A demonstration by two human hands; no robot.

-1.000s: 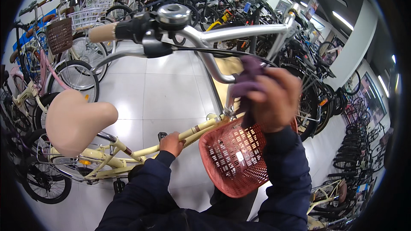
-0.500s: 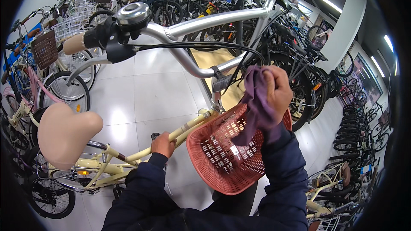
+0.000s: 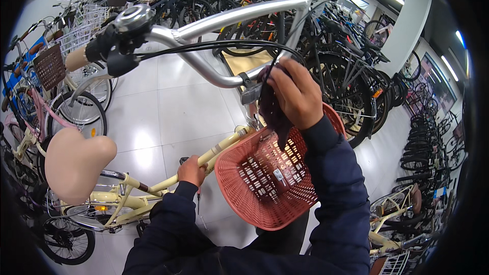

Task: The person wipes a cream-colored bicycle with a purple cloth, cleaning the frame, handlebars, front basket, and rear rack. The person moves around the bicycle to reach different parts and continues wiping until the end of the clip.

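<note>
A cream bicycle frame (image 3: 216, 151) stands in front of me, and my left hand (image 3: 192, 171) is wrapped round its tube. Bunched in my right hand (image 3: 297, 93) is a dark purple cloth (image 3: 275, 114), pressed near the black cables beside the stem of the silver handlebar (image 3: 239, 15). One corner of the cloth hangs over the reddish-brown woven basket (image 3: 229, 193). A grey clamp-like part (image 3: 250, 94) sits just left of the cloth. The handlebar carries a silver bell (image 3: 133, 19), a brake lever (image 3: 91, 82) and a beige grip (image 3: 76, 59). At the left is the beige saddle (image 3: 76, 165).
Many parked bicycles (image 3: 336, 81) crowd the back and right. At the left stand a pink bicycle (image 3: 57, 109) and a brown basket (image 3: 49, 66). Pale tiles (image 3: 178, 109) cover the floor. A white pillar (image 3: 407, 30) rises at the back right.
My right hand has moved left and slightly up with the cloth, from above the basket to the cables by the stem. The handlebar has shifted slightly left in view. My left hand keeps its hold.
</note>
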